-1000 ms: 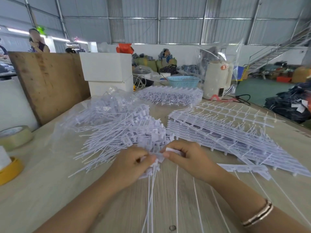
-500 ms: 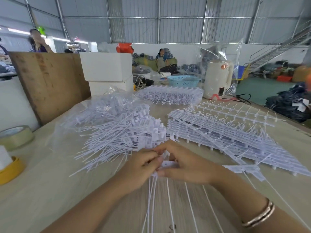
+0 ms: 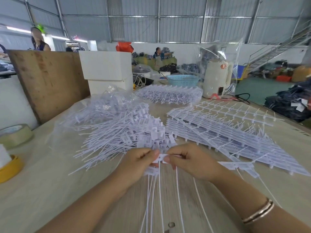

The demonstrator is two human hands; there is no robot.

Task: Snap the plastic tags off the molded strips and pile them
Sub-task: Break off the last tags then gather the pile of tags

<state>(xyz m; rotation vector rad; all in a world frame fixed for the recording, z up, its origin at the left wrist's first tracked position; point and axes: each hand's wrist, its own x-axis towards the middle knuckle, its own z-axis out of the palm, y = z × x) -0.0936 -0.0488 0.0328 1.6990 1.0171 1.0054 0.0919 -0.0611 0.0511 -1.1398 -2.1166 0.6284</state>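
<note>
My left hand [image 3: 137,163] and right hand [image 3: 190,163] both pinched one white strip of tags [image 3: 160,158] between thumb and fingertips, just above the wooden table [image 3: 42,190]. Its thin tails hung down toward me. The pile of snapped tags [image 3: 121,133] lay just beyond my left knuckles, and the stacked molded strips [image 3: 227,137] spread beyond my right hand.

One wide-angle head-worn camera looks forward and down, close over the pale wooden worktop [image 3: 42,190], with the warehouse hall beyond.
</note>
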